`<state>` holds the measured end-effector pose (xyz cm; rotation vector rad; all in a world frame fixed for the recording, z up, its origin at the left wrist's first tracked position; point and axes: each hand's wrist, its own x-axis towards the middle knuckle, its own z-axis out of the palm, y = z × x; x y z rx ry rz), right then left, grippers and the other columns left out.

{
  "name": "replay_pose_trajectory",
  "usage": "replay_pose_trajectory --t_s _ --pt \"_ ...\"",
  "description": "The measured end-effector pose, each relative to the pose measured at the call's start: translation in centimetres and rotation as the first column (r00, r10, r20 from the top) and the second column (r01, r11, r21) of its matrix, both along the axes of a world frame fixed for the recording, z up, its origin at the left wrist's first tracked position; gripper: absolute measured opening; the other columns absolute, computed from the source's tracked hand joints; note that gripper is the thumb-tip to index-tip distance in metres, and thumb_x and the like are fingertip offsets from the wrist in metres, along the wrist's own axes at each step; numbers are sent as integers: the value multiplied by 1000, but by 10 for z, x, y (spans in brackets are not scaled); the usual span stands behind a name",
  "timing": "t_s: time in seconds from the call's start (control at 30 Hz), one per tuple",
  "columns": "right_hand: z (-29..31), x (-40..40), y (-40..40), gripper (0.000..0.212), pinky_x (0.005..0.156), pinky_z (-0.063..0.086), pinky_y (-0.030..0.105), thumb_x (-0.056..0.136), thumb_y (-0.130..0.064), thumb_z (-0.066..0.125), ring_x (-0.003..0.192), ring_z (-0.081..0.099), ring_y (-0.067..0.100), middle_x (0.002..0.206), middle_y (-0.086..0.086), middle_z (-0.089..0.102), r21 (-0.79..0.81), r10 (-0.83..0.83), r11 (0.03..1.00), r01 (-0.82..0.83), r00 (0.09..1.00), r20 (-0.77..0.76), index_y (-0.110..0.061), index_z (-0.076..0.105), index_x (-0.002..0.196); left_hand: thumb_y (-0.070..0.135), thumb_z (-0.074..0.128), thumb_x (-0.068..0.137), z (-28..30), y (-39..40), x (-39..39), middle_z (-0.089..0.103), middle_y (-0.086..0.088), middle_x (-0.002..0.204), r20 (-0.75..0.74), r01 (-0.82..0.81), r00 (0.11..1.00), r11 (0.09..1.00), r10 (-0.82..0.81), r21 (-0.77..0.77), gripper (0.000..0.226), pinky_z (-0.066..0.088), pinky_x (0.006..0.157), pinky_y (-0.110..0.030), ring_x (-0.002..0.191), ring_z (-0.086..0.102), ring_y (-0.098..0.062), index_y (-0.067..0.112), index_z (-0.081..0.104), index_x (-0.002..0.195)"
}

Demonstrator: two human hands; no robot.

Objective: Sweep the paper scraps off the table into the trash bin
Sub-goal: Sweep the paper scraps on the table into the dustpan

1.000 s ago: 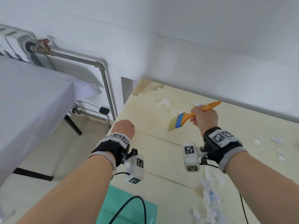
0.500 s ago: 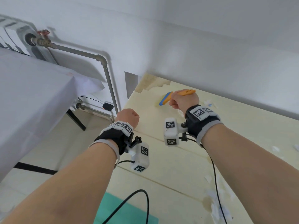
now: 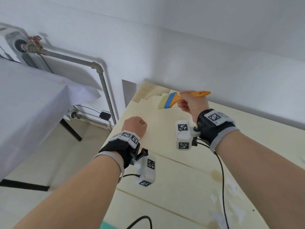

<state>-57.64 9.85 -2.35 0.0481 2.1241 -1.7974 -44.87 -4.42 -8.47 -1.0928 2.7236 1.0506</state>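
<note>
Pale cream wood fills most of my view: the table (image 3: 189,171) runs from the near edge up to the white wall (image 3: 181,47), and a grey pipe (image 3: 102,90) drops down beside its far left corner. A teal patch (image 3: 107,226) shows at the bottom edge; I cannot tell if that is the trash bin. The paper scraps (image 3: 231,200) I can make out lie as a thin white smear on the near right of the table, blurred, well apart from the brush.

I judge those scraps to be featherlight and limp, so they will scatter or cling instead of rolling; short, low strokes should herd them better than fast flicks. The brush (image 3: 175,100) is the thing to hold, and its stiff orange handle is the place for that, behind the blue band, leaving the soft pale bristles free.

My right hand (image 3: 192,104) has its fingers curled around that handle, the brush raised above the far end of the table, bristles pointing left and down. My left hand (image 3: 134,123) is balled into a fist over the table's left edge, holding nothing that I can see.
</note>
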Motion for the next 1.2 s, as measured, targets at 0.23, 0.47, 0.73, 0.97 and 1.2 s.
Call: replay_pose_trajectory --t_s 0.23,0.47,0.73,0.97,1.2 --pt "-13 -20 -36 15 67 52 27 86 -2 55 69 60 22 74 13 62 -56 136 989 -134 990 23 -14 59 79 16 50 91 -5 -20 -9 66 -2 106 -22 -79 997 997 79 -1 19 48 82 -29 100 61 -20 14 68 97" --pt "-24 -20 -48 19 66 52 31 84 -8 54 63 59 24 72 12 63 146 129 981 -131 991 23 -14 54 65 16 50 91 -6 -15 -17 66 -2 106 -46 -75 996 997 75 3 20 47 83 -29 101 60 -21 12 68 98" --pt "-4 -32 2 9 46 49 26 66 -18 56 42 58 19 48 6 61 207 -25 977 59 986 -164 -13 51 60 16 49 91 -5 -5 -26 67 0 104 -40 -35 999 999 35 -9 19 39 72 -24 85 54 -15 13 67 98" --pt "-16 -41 26 30 71 54 45 77 -14 55 61 57 28 48 -1 58 378 56 926 17 982 -180 -18 55 48 17 51 91 -6 10 -36 67 0 105 -40 2 999 1000 -2 -9 18 39 73 -23 98 60 -19 15 68 95" --pt "-1 -35 72 22 46 46 26 71 -20 57 41 53 20 42 4 59 370 -31 924 91 986 -166 -9 52 52 17 51 91 -5 18 -41 68 -1 104 -35 18 999 1000 -18 -16 18 40 73 -23 98 60 -20 14 68 95"
